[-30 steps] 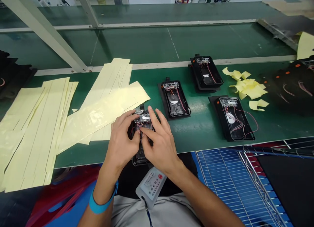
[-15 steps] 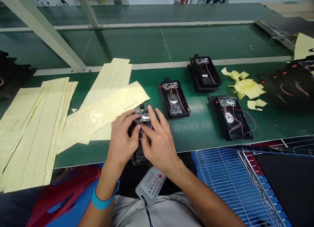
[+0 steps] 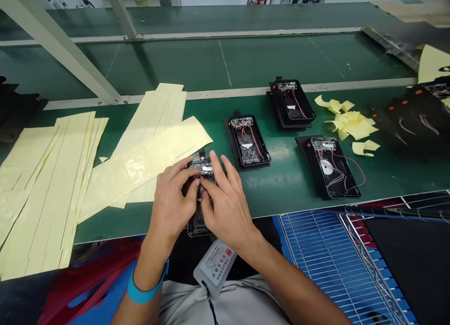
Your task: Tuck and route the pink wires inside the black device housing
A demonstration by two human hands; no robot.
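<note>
Between my hands, at the table's front edge, lies a black plastic housing (image 3: 198, 223) with a circuit board (image 3: 203, 167) at its far end and thin wires inside. My left hand (image 3: 175, 193) is closed over its left side, fingers along the board and thumb pressed down inside. From the right, my right hand (image 3: 228, 200) reaches in. Its index finger and thumb are bent close together among the wires, while other fingers stretch past the board. Both hands' fingertips nearly meet just below the board. Whatever is pinched there is too small and hidden to make out.
Similar open housings with boards and wires include one close by (image 3: 249, 142), one farther back (image 3: 292, 102) and one at right (image 3: 332, 168). Yellow paper strips (image 3: 140, 168) cover the left. Torn yellow scraps (image 3: 353, 124) lie right. A wire rack (image 3: 312, 254) stands below the table edge.
The view has shifted slightly. Both hands stay on the same housing, with only very small movement of the fingertips near the wires.
</note>
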